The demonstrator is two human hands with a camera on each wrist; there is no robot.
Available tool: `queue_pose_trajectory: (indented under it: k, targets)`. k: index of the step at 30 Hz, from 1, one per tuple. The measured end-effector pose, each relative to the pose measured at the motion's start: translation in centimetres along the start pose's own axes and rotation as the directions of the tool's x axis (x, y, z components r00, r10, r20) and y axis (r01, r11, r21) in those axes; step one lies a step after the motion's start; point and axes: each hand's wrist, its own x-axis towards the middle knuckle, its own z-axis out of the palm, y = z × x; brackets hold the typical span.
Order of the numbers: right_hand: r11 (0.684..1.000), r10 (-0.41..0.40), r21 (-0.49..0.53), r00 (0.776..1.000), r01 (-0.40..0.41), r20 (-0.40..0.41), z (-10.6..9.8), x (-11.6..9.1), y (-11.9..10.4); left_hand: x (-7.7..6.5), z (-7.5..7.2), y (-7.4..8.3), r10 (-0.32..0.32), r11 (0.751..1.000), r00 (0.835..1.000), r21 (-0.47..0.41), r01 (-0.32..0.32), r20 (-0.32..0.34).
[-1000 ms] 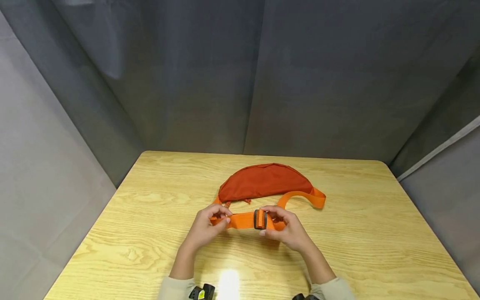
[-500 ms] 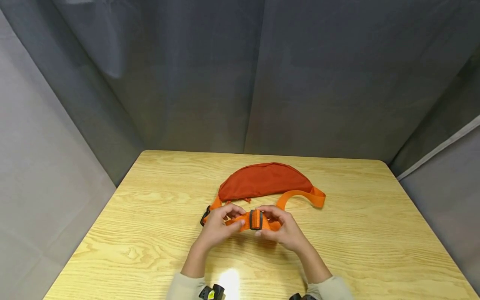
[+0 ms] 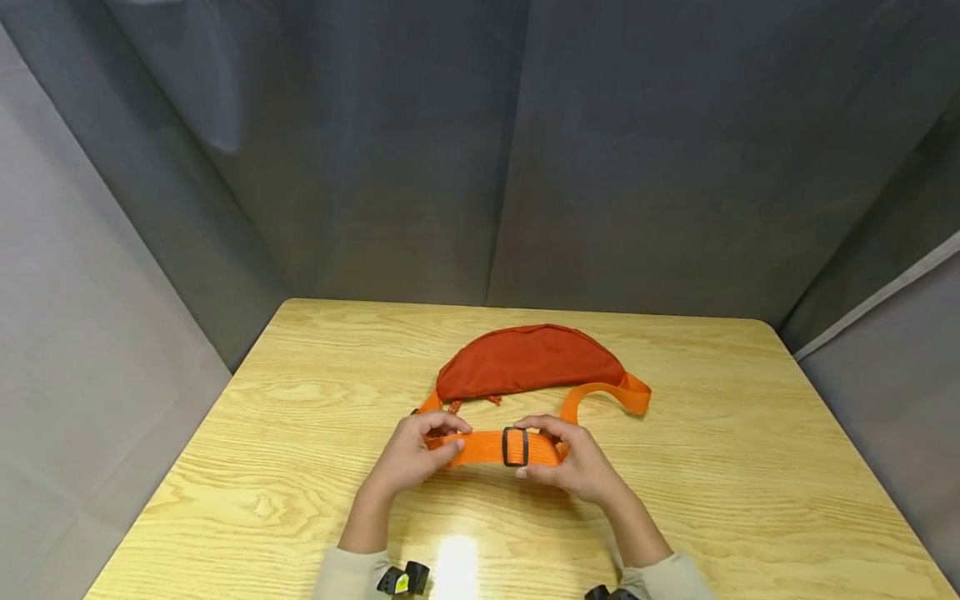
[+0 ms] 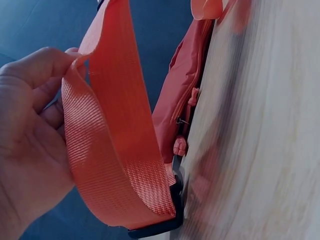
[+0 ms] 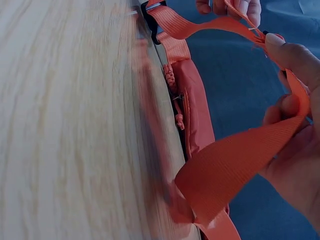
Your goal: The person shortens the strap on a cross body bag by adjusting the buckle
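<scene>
An orange webbing strap (image 3: 480, 447) stretches between both hands above the table, joined at each end to a red waist bag (image 3: 534, 362). With thumb and fingers my left hand (image 3: 417, 450) pinches the strap; the left wrist view shows a loop of it hanging down to a black buckle (image 4: 179, 200) near the table. My right hand (image 3: 567, 457) grips the strap beside a black slide adjuster (image 3: 515, 447), thumb and fingertips at the adjuster's edge. Behind the hands the bag lies on the table, its braided zipper pulls (image 5: 170, 77) facing me.
The wood-grain table (image 3: 300, 358) runs under everything, with grey curtains (image 3: 390, 167) standing behind its far edge. A slack orange strap end (image 3: 636, 395) curls on the table right of the bag.
My left hand slid right toward the adjuster, then back left, leaving the strap between the hands stretched again. The adjuster turned to face more upward. The bag stayed in place.
</scene>
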Motion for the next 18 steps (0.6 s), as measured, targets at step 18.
queue_pose_trajectory:
  k: [18]
  targets:
    - [0.998, -0.052, 0.042, 0.999, 0.052, 0.006, 0.4, 0.2, -0.9, 1.0, 2.7, 1.9, 0.214, 0.933, 0.977, 0.297, -0.202, -0.007]
